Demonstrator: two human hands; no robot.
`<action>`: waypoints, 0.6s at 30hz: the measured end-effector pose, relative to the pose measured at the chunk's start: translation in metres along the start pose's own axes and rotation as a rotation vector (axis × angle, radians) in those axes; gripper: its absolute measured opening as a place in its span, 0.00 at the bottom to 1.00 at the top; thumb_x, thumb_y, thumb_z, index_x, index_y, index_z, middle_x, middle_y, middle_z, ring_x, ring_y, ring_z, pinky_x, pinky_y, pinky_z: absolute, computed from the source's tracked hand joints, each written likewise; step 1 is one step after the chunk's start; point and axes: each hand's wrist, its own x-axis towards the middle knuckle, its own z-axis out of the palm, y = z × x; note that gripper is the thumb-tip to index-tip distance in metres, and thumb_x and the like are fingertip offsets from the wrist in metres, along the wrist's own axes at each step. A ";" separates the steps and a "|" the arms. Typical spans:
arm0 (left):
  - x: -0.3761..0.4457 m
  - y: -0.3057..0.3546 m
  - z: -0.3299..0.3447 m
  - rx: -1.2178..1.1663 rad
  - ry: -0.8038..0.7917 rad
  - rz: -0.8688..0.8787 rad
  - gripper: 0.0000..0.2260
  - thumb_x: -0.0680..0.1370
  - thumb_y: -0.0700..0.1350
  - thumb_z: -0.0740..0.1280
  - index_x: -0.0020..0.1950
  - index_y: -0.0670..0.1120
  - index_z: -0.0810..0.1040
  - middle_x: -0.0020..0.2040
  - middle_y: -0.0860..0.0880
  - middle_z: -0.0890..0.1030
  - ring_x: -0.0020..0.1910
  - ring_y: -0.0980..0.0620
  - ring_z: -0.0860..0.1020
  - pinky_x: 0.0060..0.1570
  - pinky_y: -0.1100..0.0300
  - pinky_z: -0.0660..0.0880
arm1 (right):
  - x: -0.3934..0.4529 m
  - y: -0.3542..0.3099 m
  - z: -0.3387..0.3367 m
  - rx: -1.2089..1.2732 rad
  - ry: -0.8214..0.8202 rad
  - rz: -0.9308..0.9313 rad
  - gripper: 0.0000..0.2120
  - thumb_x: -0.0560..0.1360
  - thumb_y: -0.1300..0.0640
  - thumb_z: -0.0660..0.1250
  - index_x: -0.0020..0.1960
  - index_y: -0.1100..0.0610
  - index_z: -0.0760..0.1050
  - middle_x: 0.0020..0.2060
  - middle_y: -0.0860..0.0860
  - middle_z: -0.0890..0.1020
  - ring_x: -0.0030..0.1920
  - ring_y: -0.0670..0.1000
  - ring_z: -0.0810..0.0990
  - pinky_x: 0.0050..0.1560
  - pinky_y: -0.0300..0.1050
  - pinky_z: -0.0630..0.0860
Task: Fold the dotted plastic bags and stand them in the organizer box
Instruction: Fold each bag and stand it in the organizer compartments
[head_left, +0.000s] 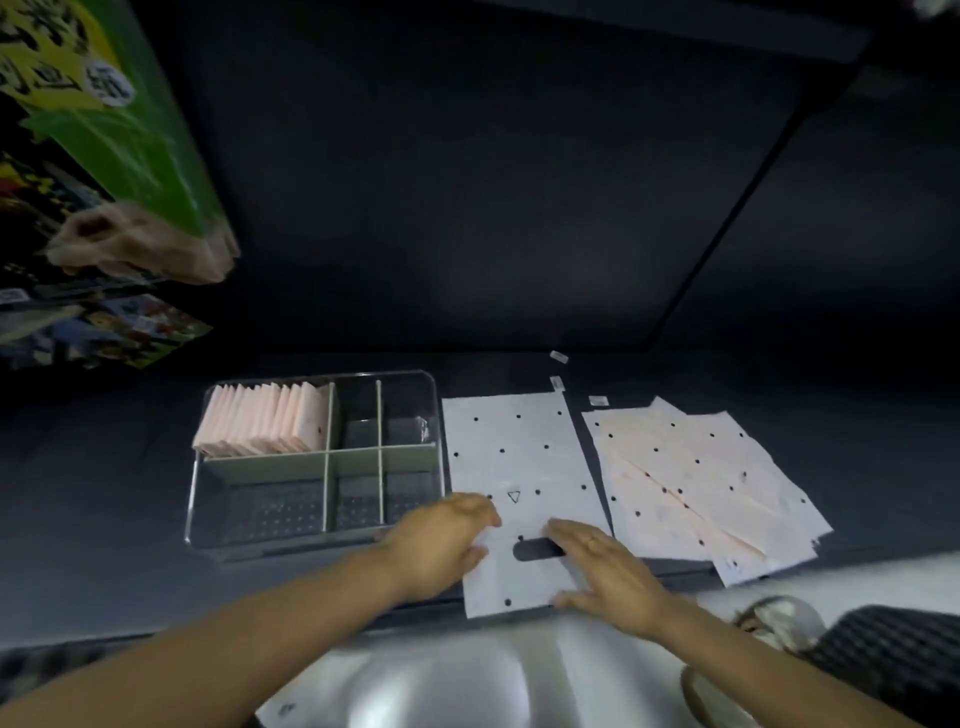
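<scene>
A white dotted plastic bag (519, 457) lies flat on the dark table, its handle slot near the front edge. My left hand (441, 540) rests on the bag's left edge with fingers laid over it. My right hand (608, 566) lies flat on the bag's lower right part, next to the slot. Left of the bag stands the clear organizer box (317, 540) with grey dividers. Its back-left compartment holds several folded pinkish bags (265, 423) standing upright. A loose pile of unfolded dotted bags (696, 478) lies to the right.
A green printed package (104, 135) and colourful boxes (104, 332) hang or stand at the far left. The table's front edge runs just below my hands. A dark mesh object (893, 660) sits at the lower right.
</scene>
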 end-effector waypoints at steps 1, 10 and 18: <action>0.000 0.004 0.013 0.008 -0.091 -0.003 0.20 0.81 0.46 0.60 0.73 0.48 0.64 0.75 0.51 0.62 0.73 0.53 0.60 0.69 0.61 0.60 | -0.010 0.008 0.007 -0.067 -0.028 -0.011 0.39 0.74 0.38 0.62 0.77 0.50 0.47 0.77 0.45 0.49 0.76 0.44 0.49 0.74 0.37 0.45; -0.013 0.018 0.092 0.207 -0.165 -0.132 0.32 0.80 0.46 0.62 0.78 0.50 0.47 0.78 0.52 0.40 0.77 0.52 0.42 0.74 0.60 0.41 | -0.039 0.016 0.020 -0.093 0.379 -0.150 0.21 0.51 0.60 0.85 0.42 0.50 0.84 0.48 0.46 0.85 0.49 0.48 0.84 0.42 0.37 0.81; -0.011 0.033 0.055 -0.088 -0.172 -0.181 0.08 0.80 0.48 0.61 0.52 0.48 0.78 0.47 0.50 0.81 0.45 0.53 0.76 0.40 0.61 0.65 | -0.041 0.028 -0.045 0.333 -0.074 -0.068 0.06 0.78 0.57 0.64 0.50 0.57 0.79 0.45 0.47 0.83 0.48 0.44 0.79 0.50 0.35 0.70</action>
